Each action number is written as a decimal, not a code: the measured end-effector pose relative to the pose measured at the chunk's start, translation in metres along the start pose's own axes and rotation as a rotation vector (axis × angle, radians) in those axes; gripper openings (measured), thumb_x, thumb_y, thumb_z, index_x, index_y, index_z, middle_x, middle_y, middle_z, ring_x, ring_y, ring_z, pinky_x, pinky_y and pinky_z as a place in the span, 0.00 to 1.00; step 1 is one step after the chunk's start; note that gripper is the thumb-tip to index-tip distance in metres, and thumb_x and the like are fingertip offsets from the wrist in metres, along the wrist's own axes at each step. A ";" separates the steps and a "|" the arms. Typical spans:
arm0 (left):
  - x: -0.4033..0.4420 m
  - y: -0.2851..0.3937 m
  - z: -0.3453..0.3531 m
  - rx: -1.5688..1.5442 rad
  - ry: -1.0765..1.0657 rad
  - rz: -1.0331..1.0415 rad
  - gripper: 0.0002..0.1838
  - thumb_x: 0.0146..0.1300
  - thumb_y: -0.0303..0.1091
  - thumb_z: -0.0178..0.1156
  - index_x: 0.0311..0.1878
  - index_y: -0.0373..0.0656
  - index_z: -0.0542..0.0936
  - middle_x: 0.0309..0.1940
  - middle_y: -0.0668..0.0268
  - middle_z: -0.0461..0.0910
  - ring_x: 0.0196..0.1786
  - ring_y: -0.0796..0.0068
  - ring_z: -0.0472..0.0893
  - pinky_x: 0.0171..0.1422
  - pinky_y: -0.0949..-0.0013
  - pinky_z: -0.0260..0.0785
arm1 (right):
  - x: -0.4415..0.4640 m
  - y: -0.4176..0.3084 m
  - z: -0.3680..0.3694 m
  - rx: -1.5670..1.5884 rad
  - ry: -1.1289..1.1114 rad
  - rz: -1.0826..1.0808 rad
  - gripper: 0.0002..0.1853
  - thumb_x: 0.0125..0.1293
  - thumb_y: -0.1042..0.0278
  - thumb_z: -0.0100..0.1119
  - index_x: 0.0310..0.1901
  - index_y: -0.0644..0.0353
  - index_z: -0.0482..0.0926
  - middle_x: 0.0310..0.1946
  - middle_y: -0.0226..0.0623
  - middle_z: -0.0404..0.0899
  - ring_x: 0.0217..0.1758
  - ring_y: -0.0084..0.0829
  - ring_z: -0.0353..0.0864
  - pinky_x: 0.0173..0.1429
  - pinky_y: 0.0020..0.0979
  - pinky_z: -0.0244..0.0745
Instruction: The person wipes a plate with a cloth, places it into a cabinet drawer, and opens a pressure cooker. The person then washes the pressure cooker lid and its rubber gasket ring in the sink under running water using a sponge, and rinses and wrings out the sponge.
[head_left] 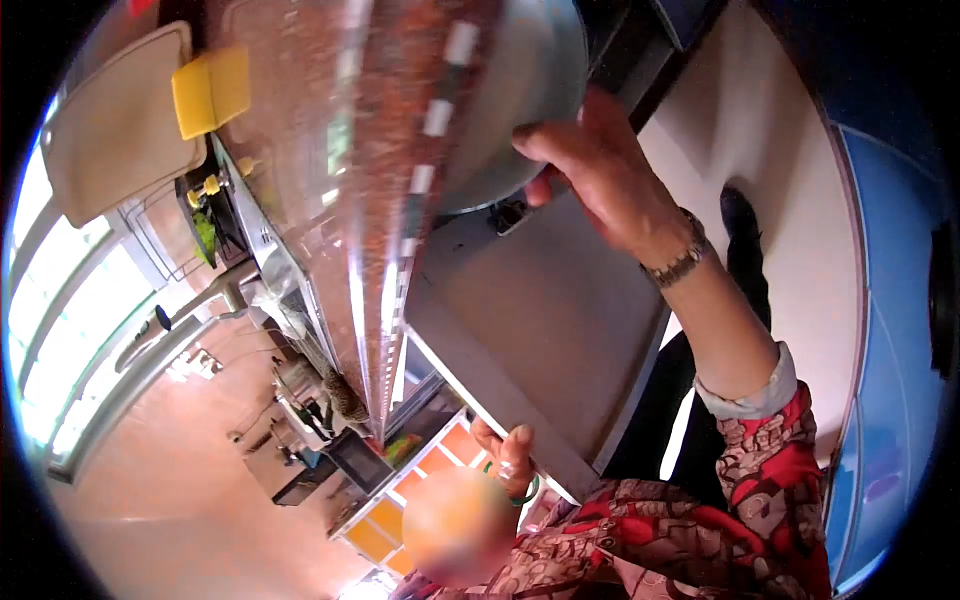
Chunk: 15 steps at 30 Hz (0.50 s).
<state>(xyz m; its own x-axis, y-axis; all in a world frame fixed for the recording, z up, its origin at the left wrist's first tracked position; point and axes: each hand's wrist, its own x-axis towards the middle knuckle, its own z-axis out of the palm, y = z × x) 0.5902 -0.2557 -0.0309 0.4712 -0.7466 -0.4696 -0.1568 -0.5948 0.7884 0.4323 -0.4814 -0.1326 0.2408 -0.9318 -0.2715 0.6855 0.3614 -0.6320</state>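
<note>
My right hand [605, 175], with a bracelet-like watch at the wrist, is closed on the rim of a large round pale grey bowl [515, 110]. Part of this bowl is hidden by the countertop edge, and its inside cannot be made out. Below it lies what looks like an open drawer [530, 310] with a small dark object [508, 215] inside. Beside the drawer's white edge, my left hand [508, 455] wears a green bangle, its fingers curled. Whatever it grips is hidden.
A speckled red-brown countertop [380, 150] with a checkered edge runs alongside the drawer. On it or near it are a cutting board [125, 120], a yellow sponge-like block [210, 90] and a faucet [230, 290]. Orange and yellow cabinets [380, 525] stand further off. My shoe [740, 215] is on the floor.
</note>
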 end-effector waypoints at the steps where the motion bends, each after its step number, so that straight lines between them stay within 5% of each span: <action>1: 0.004 0.004 0.006 -0.023 0.016 0.042 0.29 0.43 0.46 0.67 0.46 0.41 0.71 0.36 0.67 0.74 0.36 0.74 0.74 0.37 0.72 0.68 | 0.012 0.005 0.000 0.031 -0.081 -0.028 0.12 0.57 0.67 0.56 0.41 0.62 0.74 0.32 0.31 0.77 0.30 0.22 0.74 0.28 0.25 0.71; 2: 0.008 0.013 0.011 0.084 0.045 0.053 0.16 0.45 0.41 0.62 0.31 0.36 0.76 0.25 0.70 0.76 0.27 0.79 0.72 0.32 0.74 0.66 | 0.022 0.006 0.000 -0.007 -0.110 -0.033 0.11 0.58 0.69 0.55 0.42 0.62 0.74 0.33 0.32 0.78 0.31 0.23 0.76 0.30 0.26 0.73; 15: 0.018 0.013 0.014 0.017 -0.161 0.154 0.13 0.50 0.33 0.59 0.36 0.34 0.76 0.27 0.67 0.77 0.29 0.79 0.73 0.35 0.74 0.67 | 0.097 0.014 0.004 -0.258 0.022 0.007 0.11 0.59 0.69 0.53 0.43 0.61 0.73 0.32 0.32 0.77 0.30 0.24 0.76 0.29 0.27 0.72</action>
<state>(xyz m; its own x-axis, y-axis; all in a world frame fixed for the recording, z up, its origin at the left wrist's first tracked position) 0.5843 -0.2806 -0.0347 0.2959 -0.8664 -0.4022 -0.2314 -0.4735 0.8498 0.4676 -0.5665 -0.1647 0.2280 -0.9292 -0.2909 0.4849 0.3675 -0.7936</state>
